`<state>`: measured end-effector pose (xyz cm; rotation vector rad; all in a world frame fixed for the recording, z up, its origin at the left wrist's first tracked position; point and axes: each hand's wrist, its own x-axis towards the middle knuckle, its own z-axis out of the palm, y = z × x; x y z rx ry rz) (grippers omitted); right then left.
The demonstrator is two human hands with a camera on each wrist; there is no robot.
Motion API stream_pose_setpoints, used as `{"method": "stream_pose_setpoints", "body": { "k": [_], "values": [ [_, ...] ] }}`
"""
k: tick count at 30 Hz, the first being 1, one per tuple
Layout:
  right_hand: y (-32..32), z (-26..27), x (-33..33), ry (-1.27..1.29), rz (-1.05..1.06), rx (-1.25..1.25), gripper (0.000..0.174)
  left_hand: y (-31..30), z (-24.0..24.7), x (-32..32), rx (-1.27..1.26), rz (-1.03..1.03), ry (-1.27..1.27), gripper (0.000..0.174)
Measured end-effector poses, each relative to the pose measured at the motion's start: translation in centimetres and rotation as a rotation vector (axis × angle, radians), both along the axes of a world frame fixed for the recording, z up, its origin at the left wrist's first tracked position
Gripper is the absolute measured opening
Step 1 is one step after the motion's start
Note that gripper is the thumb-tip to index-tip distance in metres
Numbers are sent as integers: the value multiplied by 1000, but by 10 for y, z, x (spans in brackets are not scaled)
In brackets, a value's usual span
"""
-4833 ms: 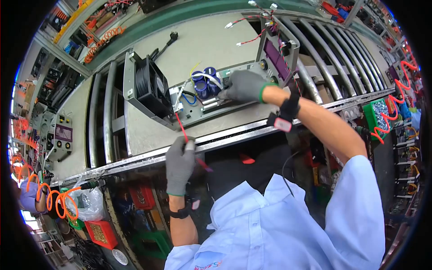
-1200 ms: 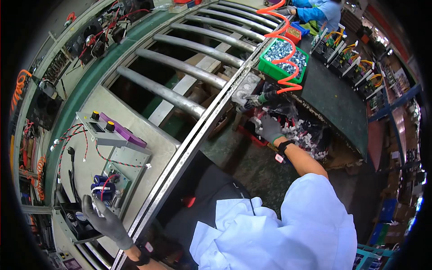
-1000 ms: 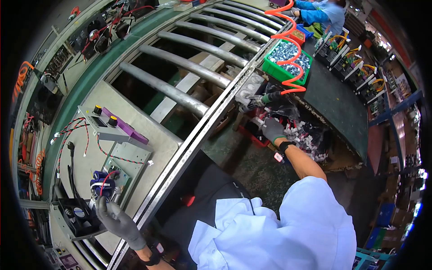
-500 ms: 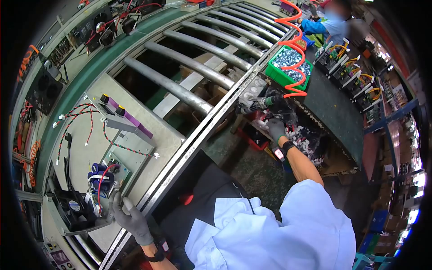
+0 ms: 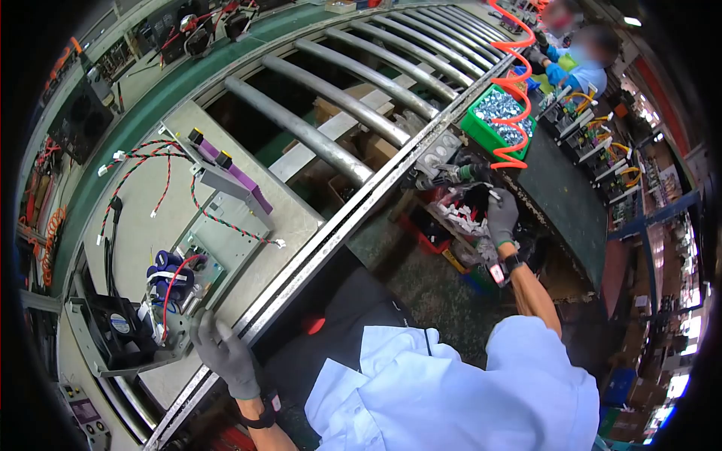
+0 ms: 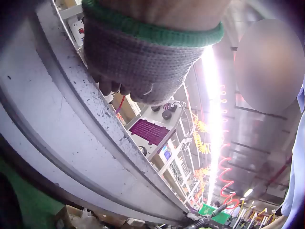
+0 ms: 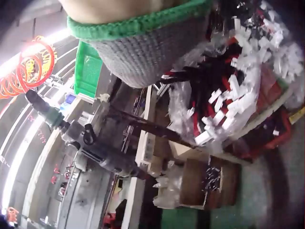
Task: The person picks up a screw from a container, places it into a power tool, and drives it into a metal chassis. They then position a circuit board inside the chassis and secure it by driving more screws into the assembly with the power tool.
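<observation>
My gloved right hand (image 5: 502, 214) is over a plastic-lined bin of wire leads (image 7: 224, 102) with white connectors, below the bench. At its fingertips it pinches a lead with a white connector (image 5: 493, 195); in the right wrist view the glove hides the fingers. My gloved left hand (image 5: 224, 355) has its fingers loosely extended at the near edge of the metal chassis (image 5: 239, 239), by the bench rail. This chassis carries a black fan (image 5: 114, 331), blue capacitors (image 5: 161, 276), a red wire (image 5: 168, 289) and a purple-trimmed front panel (image 5: 226, 171) with red-black twisted leads.
Metal rollers (image 5: 301, 139) run beyond the chassis along the bench. A green bin of screws (image 5: 496, 120) stands at the far right under a coiled orange hose (image 5: 515, 90). A power screwdriver (image 7: 95, 148) is mounted on the bench side. Another person (image 5: 583, 71) works farther along.
Earlier my hands were at the chassis, the left holding a red wire. My right hand reached into the lead bin and has now risen with a white connector. My left hand shifted slightly right.
</observation>
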<state>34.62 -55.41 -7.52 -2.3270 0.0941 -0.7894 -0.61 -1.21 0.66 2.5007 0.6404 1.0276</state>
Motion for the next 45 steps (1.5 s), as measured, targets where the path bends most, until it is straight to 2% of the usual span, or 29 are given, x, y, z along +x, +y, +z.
{"method": "stream_pose_setpoints", "body": {
  "k": [3, 5, 8, 11, 15, 16, 17, 18, 19, 20, 21, 23, 25, 26, 27, 29, 30, 31, 32, 33, 34, 35, 37, 39, 41, 43, 44, 45],
  "values": [
    [-22, -4, -3, 193, 72, -192, 18, -3, 3, 2, -116, -6, -22, 27],
    [-19, 4, -1, 43, 43, -153, 16, -3, 4, 9, -131, -24, -38, 27],
    [20, 58, -23, -94, 97, -116, 12, 2, 0, -1, -114, -11, -16, 27],
    [60, 114, -37, -235, 278, -103, 13, 1, 1, 2, -53, 5, -1, 27],
    [110, 166, -53, 187, 562, 596, 18, 9, -2, 5, -45, -7, -32, 35],
    [130, 181, -59, 205, 646, 528, 24, 12, -3, 5, 62, -28, -7, 42],
    [145, 186, -59, 212, 776, 747, 25, 17, -6, 7, 55, -27, 18, 45],
    [160, 190, -59, 227, 894, 971, 27, 21, -20, 6, 212, 5, 13, 44],
    [165, 185, -43, 292, 1124, 1260, 29, 19, -12, 5, 170, -11, 51, 45],
    [184, 210, -48, 373, 1095, 1244, 31, 19, -17, 6, 153, -51, 5, 42],
    [198, 218, -28, 229, 983, 1145, 34, 15, -6, 5, 105, -48, 47, 39],
    [241, 276, -23, 236, 1026, 971, 34, 14, 0, 6, 63, -45, 77, 34],
    [286, 330, -23, 71, 1001, 729, 36, 14, 2, 7, 75, -38, 57, 32],
    [310, 352, -14, -80, 1109, 592, 38, 13, 4, 7, 77, -31, 50, 32],
    [343, 379, -35, -123, 1068, 428, 33, 13, 4, 7, 78, -28, 46, 32],
    [412, 408, -61, -412, 1434, -23, 20, 13, 5, 7, 75, -26, 36, 32],
    [460, 409, -83, -511, 1645, -117, 19, 13, 6, 7, 70, -29, 28, 32],
    [494, 408, -95, -907, 1621, -461, 18, 13, 6, 7, 64, -34, 19, 32],
    [521, 398, -110, -966, 1570, -747, 10, 13, 5, 7, 56, -31, 26, 32],
    [553, 383, -123, -1115, 1699, -775, 3, 12, 5, 7, 47, -32, 38, 32],
    [581, 367, -138, -1026, 1568, -1111, 3, 12, 5, 6, 38, -32, 49, 31],
    [608, 344, -142, -1035, 1542, -1324, 4, 13, 6, 6, 29, -33, 62, 31],
    [642, 299, -137, -1095, 1629, -1356, 10, 13, 5, 6, 24, -40, 54, 30],
    [659, 268, -129, -702, 1566, -1671, 12, 14, 8, 6, 3, -53, 39, 29],
    [673, 235, -112, -270, 1527, -1707, 17, 14, 9, 7, -4, -50, 38, 29],
    [678, 229, -113, 150, 1480, -1773, 25, 15, 8, 7, -6, -44, 35, 29],
    [681, 221, -112, 196, 1520, -1867, 24, 15, 9, 8, 3, -24, 24, 29],
    [681, 218, -112, 287, 1534, -1836, 22, 15, 10, 9, -2, -22, 26, 29]
  ]
}}
